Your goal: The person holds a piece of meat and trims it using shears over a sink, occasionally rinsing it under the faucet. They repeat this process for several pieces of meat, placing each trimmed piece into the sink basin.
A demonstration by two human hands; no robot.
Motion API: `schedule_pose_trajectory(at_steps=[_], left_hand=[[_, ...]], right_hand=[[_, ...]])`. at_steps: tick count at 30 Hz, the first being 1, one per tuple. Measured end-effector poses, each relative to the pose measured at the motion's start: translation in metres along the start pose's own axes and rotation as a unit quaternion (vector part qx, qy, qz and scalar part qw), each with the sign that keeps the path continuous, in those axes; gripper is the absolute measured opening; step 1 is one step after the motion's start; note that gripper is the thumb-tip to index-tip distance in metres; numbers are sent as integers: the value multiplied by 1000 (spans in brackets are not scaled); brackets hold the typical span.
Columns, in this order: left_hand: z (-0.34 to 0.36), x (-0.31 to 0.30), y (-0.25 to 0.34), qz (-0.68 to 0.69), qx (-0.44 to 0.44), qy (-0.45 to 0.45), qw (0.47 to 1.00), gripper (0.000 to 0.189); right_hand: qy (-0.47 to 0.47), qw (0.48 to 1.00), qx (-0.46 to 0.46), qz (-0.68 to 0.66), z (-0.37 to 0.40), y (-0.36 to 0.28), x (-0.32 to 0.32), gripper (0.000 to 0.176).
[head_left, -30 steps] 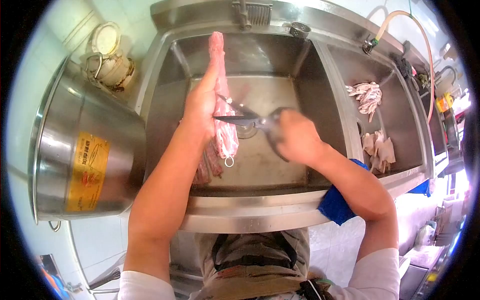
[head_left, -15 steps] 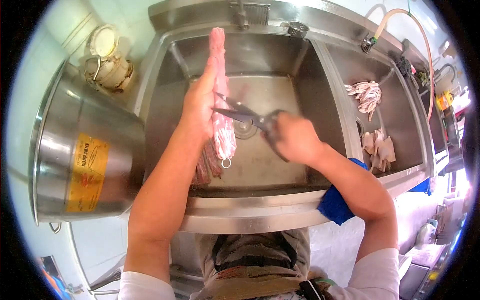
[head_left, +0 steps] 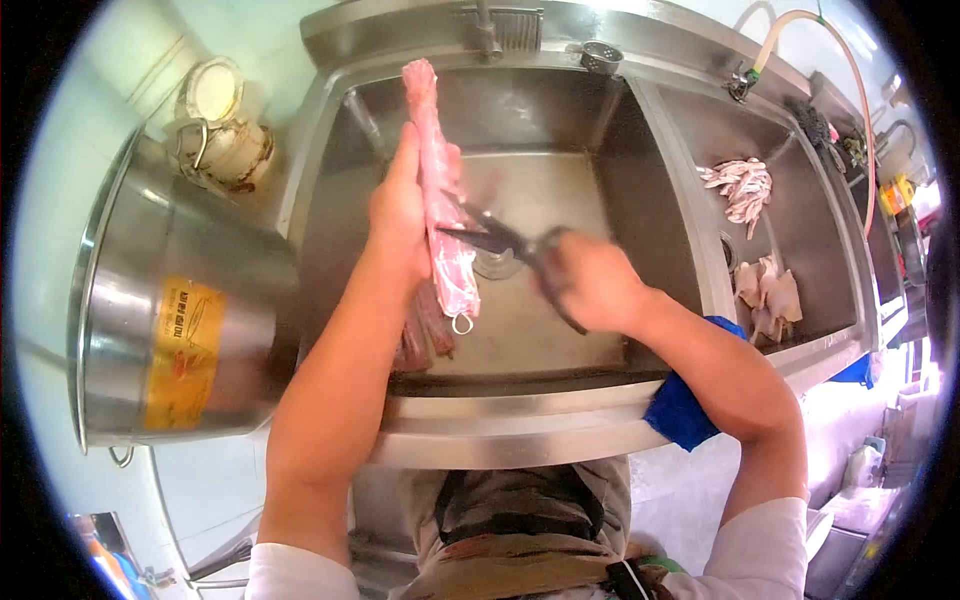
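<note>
My left hand (head_left: 402,215) holds a long pink strip of raw meat (head_left: 437,170) up over the large steel sink basin (head_left: 570,150). A metal ring hangs at the strip's lower end. My right hand (head_left: 592,283) grips dark scissors (head_left: 500,240), whose open blades reach into the meat just below my left thumb. More dark red meat pieces (head_left: 425,330) lie on the basin floor under the strip, partly hidden by my left forearm.
A big steel pot (head_left: 170,310) with a yellow label stands left of the sink. The right basin (head_left: 800,200) holds pale cut pieces (head_left: 745,185) and pale flat pieces (head_left: 768,295). A blue cloth (head_left: 680,410) hangs on the front rim. A drain (head_left: 497,265) sits mid-basin.
The view shifted slightly; the meat strip and both hands sit a little lower and to the right. The scissors stay at the meat, blades still open.
</note>
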State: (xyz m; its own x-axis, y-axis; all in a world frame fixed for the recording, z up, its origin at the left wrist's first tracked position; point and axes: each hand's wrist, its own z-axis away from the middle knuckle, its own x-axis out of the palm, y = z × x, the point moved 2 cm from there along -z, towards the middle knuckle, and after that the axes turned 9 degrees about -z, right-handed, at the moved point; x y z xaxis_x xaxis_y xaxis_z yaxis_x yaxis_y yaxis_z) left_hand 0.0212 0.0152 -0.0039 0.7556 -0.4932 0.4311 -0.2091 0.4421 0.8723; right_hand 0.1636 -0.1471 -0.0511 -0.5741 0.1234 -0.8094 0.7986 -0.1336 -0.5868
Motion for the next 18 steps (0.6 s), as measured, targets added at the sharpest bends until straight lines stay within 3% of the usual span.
schedule_pose_trajectory(at_steps=[4, 7, 13, 16, 18], left_hand=[[-8, -4, -3, 50, 1, -42, 998, 42], [-5, -2, -3, 77, 2, -92, 993, 43], [-1, -3, 2, 72, 7, -44, 996, 42], [-5, -7, 2, 89, 21, -96, 991, 42], [-5, -9, 3, 90, 15, -75, 993, 44]], right_hand=[[41, 997, -42, 43, 0, -3, 2, 31], [102, 989, -71, 82, 0, 0, 9, 26], [109, 979, -127, 115, -4, 18, 22, 19], [87, 987, -115, -67, -2, 9, 17, 18], [49, 984, -51, -161, -2, 1, 5, 18]])
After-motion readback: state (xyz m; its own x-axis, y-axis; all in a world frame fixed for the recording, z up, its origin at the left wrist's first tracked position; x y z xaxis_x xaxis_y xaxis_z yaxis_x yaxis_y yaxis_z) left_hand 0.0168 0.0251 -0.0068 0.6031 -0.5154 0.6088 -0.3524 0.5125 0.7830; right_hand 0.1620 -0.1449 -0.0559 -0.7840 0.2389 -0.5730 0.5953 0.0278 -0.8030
